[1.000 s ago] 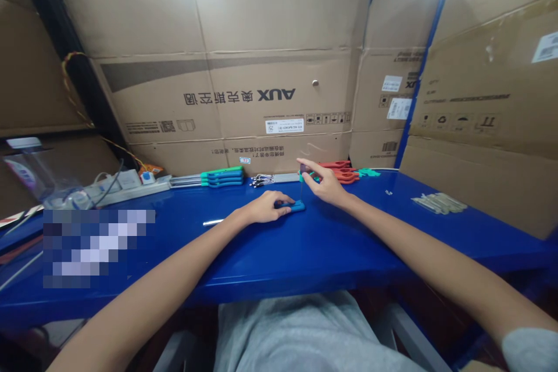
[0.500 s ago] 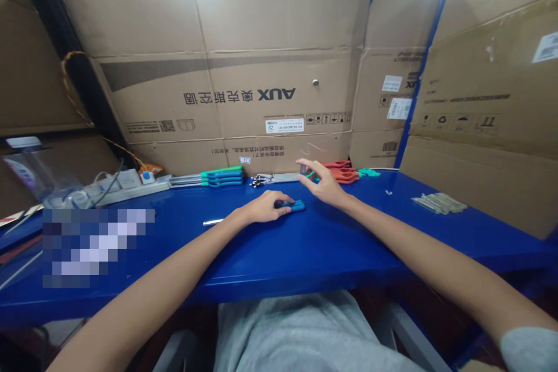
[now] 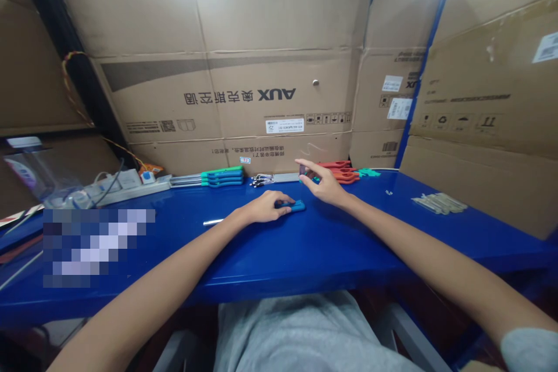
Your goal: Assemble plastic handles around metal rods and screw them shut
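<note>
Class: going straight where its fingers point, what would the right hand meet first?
Probably the AUX cardboard carton; depth is unclear, so the right hand might first clip the metal rods before it.

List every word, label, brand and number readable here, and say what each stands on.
"AUX": large upside-down print on the big cardboard box.
"奥克斯空调": upside-down print beside it, same box.
White label on that box: too small to read.
Small printed lines along that box's lower edge: too small to read.
White label on the cardboard box at right: too blurred to read.
</note>
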Demonstrator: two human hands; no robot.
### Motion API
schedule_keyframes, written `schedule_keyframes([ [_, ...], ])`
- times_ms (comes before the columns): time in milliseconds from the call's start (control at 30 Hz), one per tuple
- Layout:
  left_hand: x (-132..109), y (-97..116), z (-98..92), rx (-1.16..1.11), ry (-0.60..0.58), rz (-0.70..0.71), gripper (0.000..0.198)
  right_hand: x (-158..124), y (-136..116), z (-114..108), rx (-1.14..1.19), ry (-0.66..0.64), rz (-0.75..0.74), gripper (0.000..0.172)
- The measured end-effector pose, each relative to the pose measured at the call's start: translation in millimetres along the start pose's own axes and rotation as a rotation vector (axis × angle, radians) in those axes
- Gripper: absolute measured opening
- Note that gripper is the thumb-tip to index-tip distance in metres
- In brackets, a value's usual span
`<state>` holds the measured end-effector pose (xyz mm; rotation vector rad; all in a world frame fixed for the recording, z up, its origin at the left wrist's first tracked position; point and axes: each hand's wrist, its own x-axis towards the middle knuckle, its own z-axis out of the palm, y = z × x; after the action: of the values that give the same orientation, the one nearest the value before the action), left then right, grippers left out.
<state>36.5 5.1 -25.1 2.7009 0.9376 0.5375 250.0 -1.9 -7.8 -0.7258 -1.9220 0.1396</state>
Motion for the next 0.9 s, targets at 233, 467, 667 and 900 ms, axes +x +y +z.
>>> schedule_keyframes([
  [233, -1, 2, -1.3, 0.015, -0.002, 0.000, 0.035, -1, 4, 3, -0.041, 0.053, -0.008, 0.037],
  [467, 0, 2, -1.0, -0.002, -0.010, 0.001, 0.036, -3, -7, 1, 0.005, -0.032, 0.042, 0.049],
  [667, 0, 3, -1.6, 0.008, -0.008, -0.008, 0.035, -2, -3, 0, 0.039, -0.046, 0.033, 0.049],
  [900, -1, 3, -1.9, 0.000, -0.012, 0.008, 0.034, -4, -2, 2, -0.026, -0.087, 0.017, 0.051],
])
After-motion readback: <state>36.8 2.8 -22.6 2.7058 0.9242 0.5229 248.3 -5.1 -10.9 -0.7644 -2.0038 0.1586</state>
